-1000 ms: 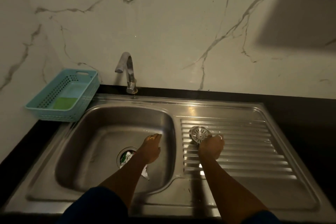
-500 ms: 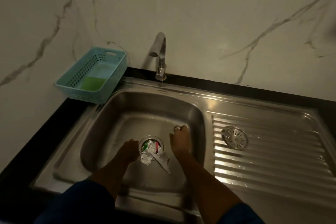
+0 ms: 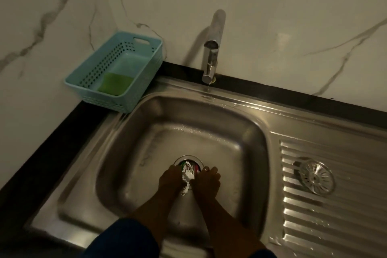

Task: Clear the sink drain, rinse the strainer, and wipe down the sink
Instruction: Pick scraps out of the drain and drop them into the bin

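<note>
Left hand and right hand against crumpled wrapper in drain, grip unclear

We see a black counter bearing the sink and a basket; a strainer lies on the drainboard.

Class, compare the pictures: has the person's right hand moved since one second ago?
Yes. The right hand left the strainer, moving leftward into the sink to the drain.
</note>
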